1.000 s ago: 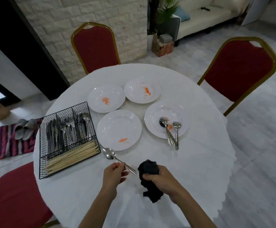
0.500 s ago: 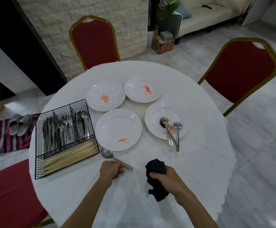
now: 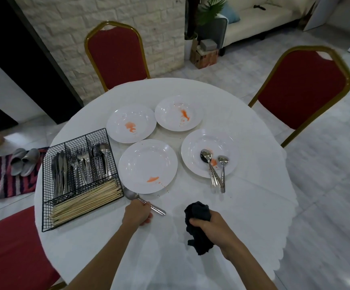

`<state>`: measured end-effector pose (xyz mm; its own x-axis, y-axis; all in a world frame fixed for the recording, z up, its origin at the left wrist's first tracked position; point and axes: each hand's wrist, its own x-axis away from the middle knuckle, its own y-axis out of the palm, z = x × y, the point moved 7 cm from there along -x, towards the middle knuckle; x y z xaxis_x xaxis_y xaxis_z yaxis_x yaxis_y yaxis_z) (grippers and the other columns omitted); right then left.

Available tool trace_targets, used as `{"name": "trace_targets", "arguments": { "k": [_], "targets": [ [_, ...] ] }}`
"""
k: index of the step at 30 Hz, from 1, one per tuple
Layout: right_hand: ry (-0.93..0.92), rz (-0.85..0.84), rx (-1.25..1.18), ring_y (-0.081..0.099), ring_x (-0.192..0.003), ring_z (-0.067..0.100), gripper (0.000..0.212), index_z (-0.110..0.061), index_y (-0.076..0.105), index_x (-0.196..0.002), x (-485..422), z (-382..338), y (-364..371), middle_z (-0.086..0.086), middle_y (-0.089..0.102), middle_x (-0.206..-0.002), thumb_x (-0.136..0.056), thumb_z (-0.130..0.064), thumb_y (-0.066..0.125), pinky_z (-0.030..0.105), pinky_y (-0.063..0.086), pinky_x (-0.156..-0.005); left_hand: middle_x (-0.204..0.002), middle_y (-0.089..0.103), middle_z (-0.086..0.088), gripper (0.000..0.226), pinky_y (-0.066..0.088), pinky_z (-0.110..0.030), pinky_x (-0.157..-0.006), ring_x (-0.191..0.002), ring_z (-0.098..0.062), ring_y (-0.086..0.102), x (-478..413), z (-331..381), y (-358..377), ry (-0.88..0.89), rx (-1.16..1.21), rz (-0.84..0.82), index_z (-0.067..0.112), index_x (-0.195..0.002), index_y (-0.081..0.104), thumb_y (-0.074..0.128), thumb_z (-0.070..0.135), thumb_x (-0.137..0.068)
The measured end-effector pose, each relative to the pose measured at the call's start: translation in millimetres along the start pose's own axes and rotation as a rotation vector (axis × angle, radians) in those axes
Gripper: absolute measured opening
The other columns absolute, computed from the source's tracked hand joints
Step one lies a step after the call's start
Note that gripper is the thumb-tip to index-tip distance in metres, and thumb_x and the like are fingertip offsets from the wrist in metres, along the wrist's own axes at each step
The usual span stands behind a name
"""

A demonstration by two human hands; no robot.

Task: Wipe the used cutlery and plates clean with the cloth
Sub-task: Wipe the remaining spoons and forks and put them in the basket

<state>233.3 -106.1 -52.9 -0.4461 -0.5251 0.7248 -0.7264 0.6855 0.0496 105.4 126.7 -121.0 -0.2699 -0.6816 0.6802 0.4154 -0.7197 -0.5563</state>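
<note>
While the left hand point(image 3: 137, 213) pinches the spoon point(image 3: 132, 195) at mid-handle, the bowl lies up-left, by the corner of the wire basket point(image 3: 76, 178) and the near plate point(image 3: 148, 166). The handle tip points down-right, toward the cloth point(image 3: 198, 225). That dark cloth is bunched in the right hand point(image 3: 213, 229), fingers curled tight round it, near the spoon's free end. Whether the spoon rests on the bench point(image 3: 243, 206) or hangs just above it is hard to say. Two more spoons point(image 3: 213, 170) wait on the right plate point(image 3: 208, 141).
</note>
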Motion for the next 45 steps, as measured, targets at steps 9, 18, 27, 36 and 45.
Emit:
{"name": "trace_targets", "arguments": {
  "k": [9, 18, 27, 36, 45],
  "targets": [
    [0.008, -0.015, -0.070, 0.073, -0.078, 0.022, 0.011, -0.007, 0.069, -0.103, 8.5, -3.4, 1.0, 0.013, 0.072, -0.089, -0.092, -0.004, 0.067, 0.037, 0.062, -0.060, -0.071, 0.074, -0.003, 0.031, 0.050, -0.023, -0.052, -0.053, -0.015, 0.065, 14.3, 1.8, 12.9, 0.053, -0.051, 0.007, 0.009, -0.085, 0.068, 0.048, 0.028, -0.100],
    [0.021, 0.001, -0.122, 0.074, -0.083, 0.026, 0.012, -0.008, 0.069, -0.104, 14.0, 1.3, -2.3, 0.015, 0.073, -0.093, -0.093, -0.004, 0.067, 0.034, 0.061, -0.059, -0.078, 0.072, -0.004, 0.021, 0.049, -0.020, -0.052, -0.056, -0.013, 0.062, 34.1, 65.3, 53.2, 0.262, 0.002, -0.133, 0.006, -0.101, 0.062, 0.051, 0.025, -0.099],
    [0.037, 0.071, -0.225, 0.074, -0.085, 0.028, 0.012, -0.008, 0.069, -0.104, 20.5, 7.2, -27.3, 0.019, 0.075, -0.097, -0.094, -0.003, 0.066, 0.038, 0.063, -0.063, -0.108, 0.070, -0.007, 0.025, 0.056, -0.036, -0.084, -0.091, -0.024, 0.069, 16.4, 152.2, 77.4, 0.541, -0.120, -0.087, 0.015, -0.116, 0.058, 0.046, 0.033, -0.103],
    [0.019, 0.107, -0.305, 0.073, -0.085, 0.030, 0.015, -0.005, 0.069, -0.109, 18.8, 10.3, -43.8, 0.024, 0.073, -0.096, -0.094, -0.003, 0.066, 0.044, 0.063, -0.069, -0.064, 0.056, 0.000, 0.047, 0.043, -0.029, -0.064, -0.060, -0.011, 0.052, 16.6, 160.8, 122.3, 0.673, -0.323, -0.243, 0.024, -0.144, 0.042, 0.053, 0.029, -0.099],
    [0.001, 0.124, -0.303, 0.073, -0.086, 0.032, 0.015, -0.005, 0.068, -0.109, 16.8, 10.7, -47.1, 0.031, 0.071, -0.106, -0.094, -0.003, 0.066, 0.045, 0.064, -0.069, -0.089, 0.069, 0.003, 0.026, 0.056, -0.037, -0.084, -0.086, -0.021, 0.067, 33.2, 164.9, 136.9, 0.617, -0.288, -0.236, 0.019, -0.101, 0.068, 0.052, 0.040, -0.098]
  ]
}}
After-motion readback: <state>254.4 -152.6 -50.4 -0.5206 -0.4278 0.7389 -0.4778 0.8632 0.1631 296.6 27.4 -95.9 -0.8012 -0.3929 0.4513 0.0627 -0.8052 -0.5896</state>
